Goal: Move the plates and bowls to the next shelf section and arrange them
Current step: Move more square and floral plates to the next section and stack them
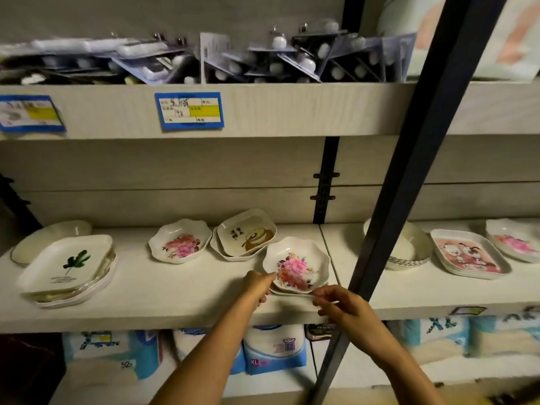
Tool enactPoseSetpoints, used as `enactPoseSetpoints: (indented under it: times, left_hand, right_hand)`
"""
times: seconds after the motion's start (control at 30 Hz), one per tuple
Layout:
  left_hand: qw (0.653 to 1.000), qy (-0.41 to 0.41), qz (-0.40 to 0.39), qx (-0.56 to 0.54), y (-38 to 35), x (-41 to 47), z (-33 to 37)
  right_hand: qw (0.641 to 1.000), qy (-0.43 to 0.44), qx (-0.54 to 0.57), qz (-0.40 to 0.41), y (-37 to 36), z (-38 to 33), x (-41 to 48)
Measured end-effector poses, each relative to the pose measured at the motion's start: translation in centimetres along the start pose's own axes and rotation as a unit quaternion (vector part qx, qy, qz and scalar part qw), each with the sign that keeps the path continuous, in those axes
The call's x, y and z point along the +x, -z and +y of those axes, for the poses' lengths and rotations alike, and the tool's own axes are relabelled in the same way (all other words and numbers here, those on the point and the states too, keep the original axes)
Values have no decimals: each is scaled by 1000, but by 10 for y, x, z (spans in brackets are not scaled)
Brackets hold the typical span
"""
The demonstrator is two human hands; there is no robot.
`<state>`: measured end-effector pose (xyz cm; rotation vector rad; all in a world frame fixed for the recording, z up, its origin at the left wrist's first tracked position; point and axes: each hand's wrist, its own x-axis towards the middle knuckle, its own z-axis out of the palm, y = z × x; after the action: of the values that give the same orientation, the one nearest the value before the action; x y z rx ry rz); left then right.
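A small stack of scalloped flower bowls [296, 266] sits at the right end of the left shelf section [175, 290]. My left hand [257, 287] pinches its left rim; my right hand [336, 302] grips its front-right edge. Further left stand another flower bowl [180, 241], a stack of square dishes with a brown jar print [247, 233], a stack of square leaf plates [68, 264] and a white oval plate [43, 239]. On the right section [438, 290] stand a stack of white bowls [409, 249], cartoon-print trays [467, 254] and flower dishes [514, 244].
A dark metal upright [409, 171] slants across the view between the two sections, in front of the white bowls. The shelf above holds packaged goods behind price labels [190, 111]. Packs of soft goods [274, 349] fill the shelf below.
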<state>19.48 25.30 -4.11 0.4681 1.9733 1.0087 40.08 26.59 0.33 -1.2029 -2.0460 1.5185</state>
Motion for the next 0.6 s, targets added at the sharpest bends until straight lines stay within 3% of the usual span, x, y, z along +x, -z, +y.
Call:
enactPoseSetpoints:
  times: [0.33,0.5,0.6]
  left_hand:
    - [988,-87,58,117,-1,16,6]
    - [980,-135,40,141,43,-2,4]
    - [979,-157,-10,131,72,-29,2]
  right_hand:
    - [998,-17,47,49,-6,2,-3]
    - [995,-35,52,73,-7,2,-9]
    - [987,-82,91,104,-11,-2,-14]
